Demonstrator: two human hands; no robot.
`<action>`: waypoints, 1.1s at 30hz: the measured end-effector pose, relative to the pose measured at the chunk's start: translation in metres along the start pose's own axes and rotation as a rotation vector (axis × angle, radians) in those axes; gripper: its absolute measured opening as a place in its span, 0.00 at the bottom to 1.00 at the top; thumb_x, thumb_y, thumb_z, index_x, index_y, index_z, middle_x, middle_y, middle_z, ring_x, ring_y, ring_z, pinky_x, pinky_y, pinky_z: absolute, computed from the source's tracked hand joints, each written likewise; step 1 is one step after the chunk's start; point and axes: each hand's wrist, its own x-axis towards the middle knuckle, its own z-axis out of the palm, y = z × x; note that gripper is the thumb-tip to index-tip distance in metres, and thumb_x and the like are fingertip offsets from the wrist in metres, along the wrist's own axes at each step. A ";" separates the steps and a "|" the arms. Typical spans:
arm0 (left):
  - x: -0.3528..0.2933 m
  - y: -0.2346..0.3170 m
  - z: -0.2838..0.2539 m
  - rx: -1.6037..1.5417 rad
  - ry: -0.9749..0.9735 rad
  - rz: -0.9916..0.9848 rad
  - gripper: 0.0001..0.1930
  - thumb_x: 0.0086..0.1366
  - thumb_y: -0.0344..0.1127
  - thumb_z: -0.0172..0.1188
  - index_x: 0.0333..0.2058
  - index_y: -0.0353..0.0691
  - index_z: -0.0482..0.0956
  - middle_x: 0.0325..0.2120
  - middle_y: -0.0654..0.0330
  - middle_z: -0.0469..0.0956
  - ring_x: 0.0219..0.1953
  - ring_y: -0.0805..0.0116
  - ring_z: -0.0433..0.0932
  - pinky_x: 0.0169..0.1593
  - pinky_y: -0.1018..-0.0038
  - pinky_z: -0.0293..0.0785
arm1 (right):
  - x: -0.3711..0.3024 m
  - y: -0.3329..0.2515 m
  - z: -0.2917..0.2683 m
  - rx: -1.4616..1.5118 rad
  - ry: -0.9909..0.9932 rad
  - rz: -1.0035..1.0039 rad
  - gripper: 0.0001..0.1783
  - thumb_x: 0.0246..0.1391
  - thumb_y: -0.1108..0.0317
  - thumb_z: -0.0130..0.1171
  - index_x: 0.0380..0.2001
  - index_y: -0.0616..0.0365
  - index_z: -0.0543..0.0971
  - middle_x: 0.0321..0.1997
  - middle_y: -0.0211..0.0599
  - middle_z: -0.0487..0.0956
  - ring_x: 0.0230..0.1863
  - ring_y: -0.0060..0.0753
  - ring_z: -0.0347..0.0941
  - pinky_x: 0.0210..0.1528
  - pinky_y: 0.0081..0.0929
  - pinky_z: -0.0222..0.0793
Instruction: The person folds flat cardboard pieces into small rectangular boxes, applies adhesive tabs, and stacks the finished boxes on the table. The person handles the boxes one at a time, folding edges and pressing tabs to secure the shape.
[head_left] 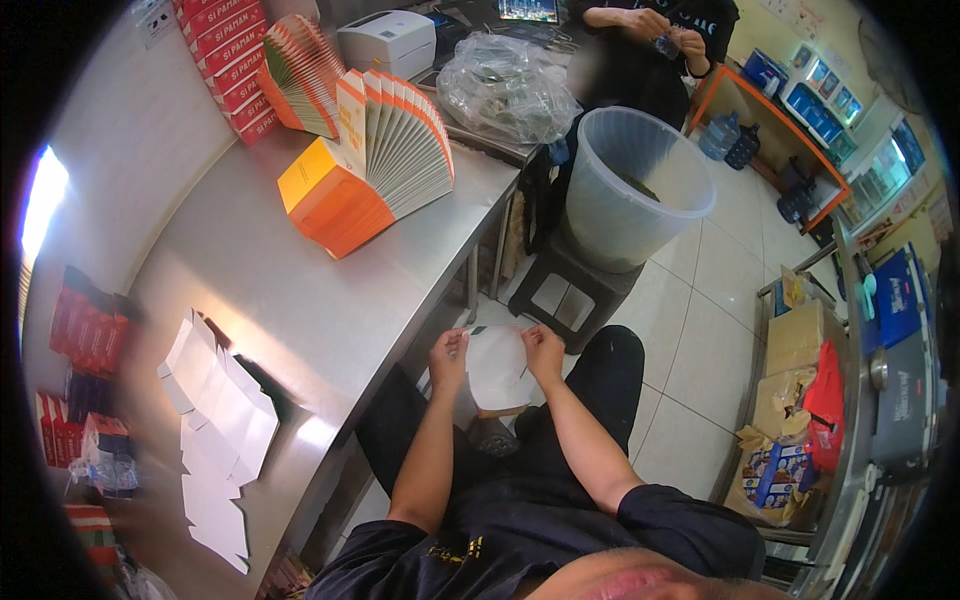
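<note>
Over my lap, both hands grip a white cardboard sheet (497,370) by its upper corners. A small dark green patch shows at its top left edge. My left hand (449,358) pinches the left corner, and my right hand (543,352) is closed on the right corner. On the steel table (330,330) to my left lie unfolded white box blanks (220,410). Farther up the same table stand fanned-out orange and white folded cartons (365,185). What lies under the sheet is mostly hidden.
A large translucent bucket (635,205) rests on a dark stool (570,295) in front of me. Beyond it, a person (650,60) holds something small. A clear plastic bag (505,90) and a white printer (387,43) stand at the back. Red boxes (225,65) are stacked by the wall.
</note>
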 end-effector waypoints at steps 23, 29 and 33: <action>-0.015 0.026 0.013 -0.052 -0.162 -0.012 0.12 0.65 0.32 0.67 0.45 0.33 0.85 0.37 0.60 0.85 0.39 0.76 0.81 0.43 0.78 0.76 | -0.025 -0.033 0.003 0.564 -0.303 0.057 0.10 0.61 0.66 0.65 0.38 0.63 0.85 0.35 0.31 0.85 0.32 0.22 0.79 0.36 0.24 0.75; -0.011 0.009 0.019 -0.146 -0.173 -0.015 0.13 0.65 0.31 0.67 0.46 0.33 0.84 0.39 0.60 0.84 0.40 0.76 0.80 0.43 0.78 0.76 | -0.014 -0.014 0.014 0.939 -0.518 0.246 0.10 0.63 0.65 0.63 0.43 0.59 0.82 0.36 0.30 0.82 0.36 0.21 0.78 0.38 0.21 0.74; -0.009 -0.002 0.015 -0.213 -0.200 -0.053 0.13 0.65 0.31 0.67 0.47 0.33 0.84 0.39 0.60 0.84 0.40 0.76 0.80 0.42 0.77 0.77 | -0.017 -0.018 0.013 0.956 -0.544 0.309 0.12 0.64 0.63 0.62 0.44 0.61 0.81 0.37 0.31 0.82 0.37 0.21 0.78 0.38 0.21 0.74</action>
